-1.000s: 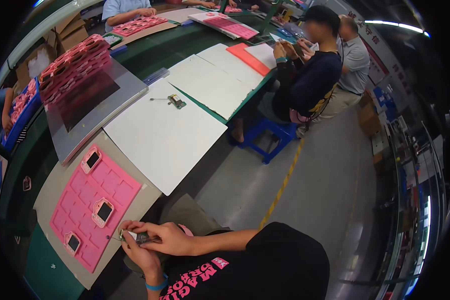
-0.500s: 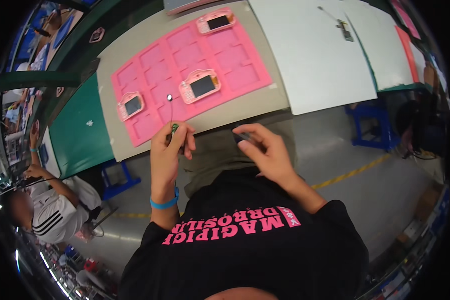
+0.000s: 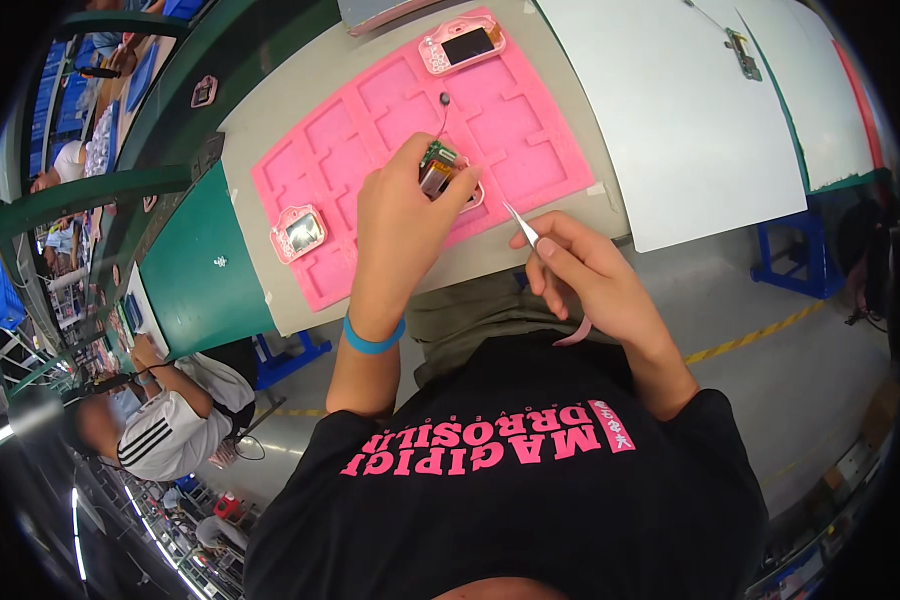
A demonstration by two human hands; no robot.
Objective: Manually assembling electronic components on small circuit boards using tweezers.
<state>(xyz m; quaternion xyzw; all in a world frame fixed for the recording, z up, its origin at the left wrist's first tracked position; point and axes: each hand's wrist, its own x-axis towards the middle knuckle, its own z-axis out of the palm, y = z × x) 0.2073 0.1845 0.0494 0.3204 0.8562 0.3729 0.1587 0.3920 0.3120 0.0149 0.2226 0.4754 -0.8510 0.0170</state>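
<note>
My left hand (image 3: 398, 225) reaches over the pink tray (image 3: 535, 150) and pinches a small green circuit board (image 3: 436, 152) with a silver and yellow battery-like block (image 3: 436, 180) on it. From the board a thin wire runs up to a small round dark part (image 3: 445, 99). Beneath these fingers a pink casing (image 3: 476, 198) is mostly hidden. Near the tray's front edge, my right hand (image 3: 595, 275) grips metal tweezers (image 3: 522, 226), their tips pointing up and left, apart from the board. Other pink casings with dark screens lie at the tray's far edge (image 3: 467, 46) and left side (image 3: 300, 233).
To the right lies a white sheet (image 3: 680, 140) with another small circuit board (image 3: 742, 55) on it. A green mat (image 3: 195, 280) covers the table's left part. A grey box (image 3: 385, 12) stands at the back. A person (image 3: 165, 430) sits at left; a blue stool (image 3: 790, 255) stands right.
My left hand has moved up and right with the circuit board, from the tray's front edge to over the middle casing. The tweezers in my right hand now show plainly, pointing toward the tray.
</note>
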